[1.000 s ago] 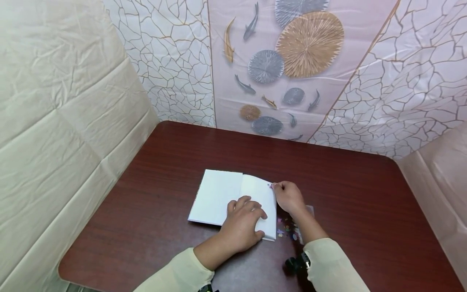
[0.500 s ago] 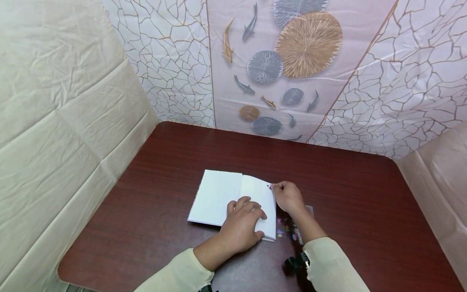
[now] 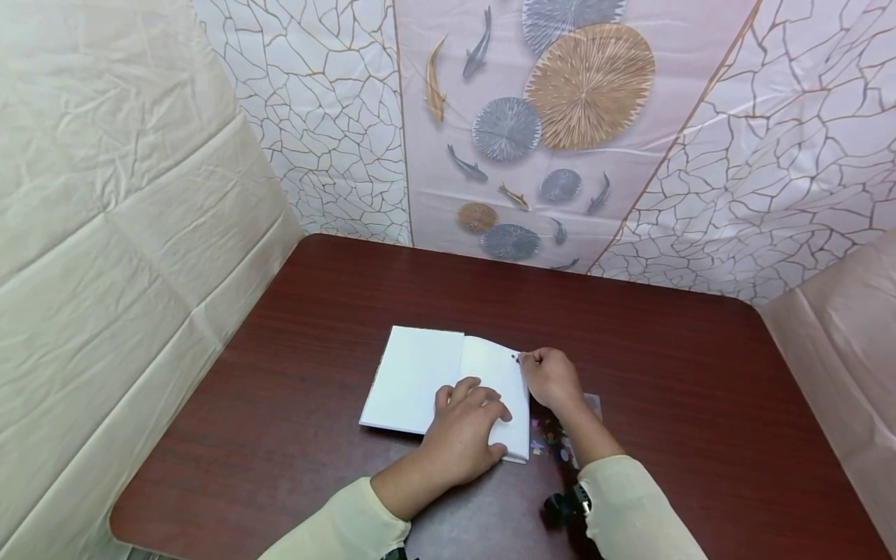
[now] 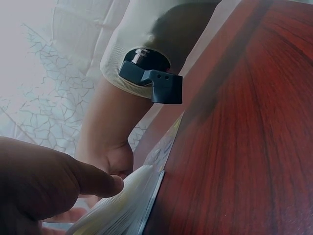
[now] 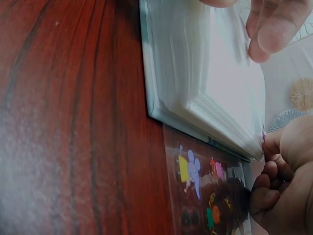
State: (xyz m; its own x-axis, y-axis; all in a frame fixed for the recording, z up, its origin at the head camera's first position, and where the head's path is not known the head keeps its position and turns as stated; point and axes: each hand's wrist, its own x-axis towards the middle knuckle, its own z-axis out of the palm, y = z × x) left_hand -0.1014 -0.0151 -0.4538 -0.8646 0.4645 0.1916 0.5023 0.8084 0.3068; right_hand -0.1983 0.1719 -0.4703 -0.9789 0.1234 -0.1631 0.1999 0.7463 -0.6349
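An open notebook [image 3: 422, 379] with blank white pages lies on the table, its thick page block on the right. My left hand [image 3: 463, 443] rests across the right page, fingers spread and slightly bent; in the left wrist view its thumb [image 4: 105, 182] lies at the pages' edge. At that page's upper right corner, my right hand [image 3: 553, 379] pinches a tiny dark purple sticker [image 3: 514, 358] against the paper. Its fingers [image 5: 266, 193] are curled beside the page edge in the right wrist view. The sticker is mostly hidden by the fingertips.
A clear sheet of colourful cartoon stickers [image 5: 190, 171] lies partly beneath the notebook's right side and the right forearm. The dark red wooden table [image 3: 280, 373] extends around the book. Patterned curtains [image 3: 336, 117] hang behind it. Black wrist camera [image 3: 563, 507] sits on the right wrist.
Both hands and the notebook hold almost the same position. Only a slight shift of the whole head view shows.
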